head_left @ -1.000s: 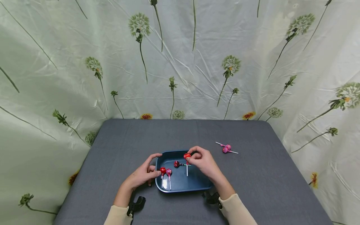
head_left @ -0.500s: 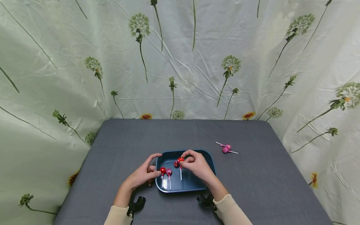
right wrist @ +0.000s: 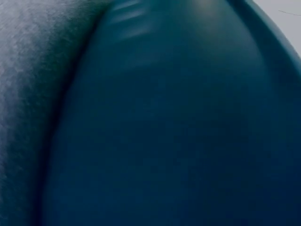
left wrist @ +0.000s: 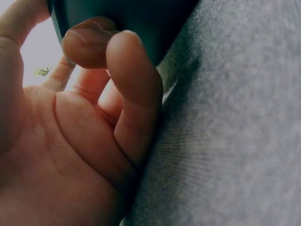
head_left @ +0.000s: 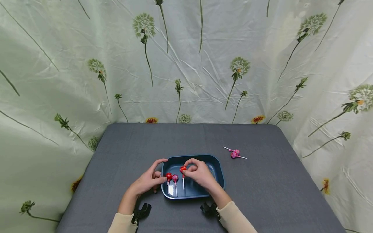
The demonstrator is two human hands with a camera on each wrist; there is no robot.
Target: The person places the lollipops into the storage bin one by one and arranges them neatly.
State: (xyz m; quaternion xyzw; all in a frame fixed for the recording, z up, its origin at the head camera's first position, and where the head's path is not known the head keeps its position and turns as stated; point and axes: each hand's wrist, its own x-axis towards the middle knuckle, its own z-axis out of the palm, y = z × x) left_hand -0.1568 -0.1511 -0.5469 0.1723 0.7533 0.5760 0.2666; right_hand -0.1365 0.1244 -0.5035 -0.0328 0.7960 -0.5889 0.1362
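Observation:
A dark blue tray (head_left: 198, 192) sits on the table, and my left hand (head_left: 147, 179) grips its left rim. The thumb comes over the rim, and in the left wrist view curled fingers (left wrist: 136, 75) lie against the outer wall. Inside the tray my right hand (head_left: 198, 173) pinches a red lollipop (head_left: 183, 168) by its head, its white stick pointing toward me. Left of it, a red lollipop (head_left: 169, 176) and a pink lollipop (head_left: 175, 178) lie side by side, sticks toward me. A dark red lollipop seen earlier is hidden behind the right hand and the held one.
Two pink lollipops, one upper (head_left: 236, 152) and one lower (head_left: 233, 155), lie on the grey table (head_left: 262, 181) right of the tray, heads together. A curtain with dandelion print (head_left: 204, 81) hangs behind the table. Black wrist mounts (head_left: 142, 212) jut inward at both wrists.
My right hand has carried the red lollipop leftward and slightly toward me, over the dark red one, beside the two at the left. The left hand stays put.

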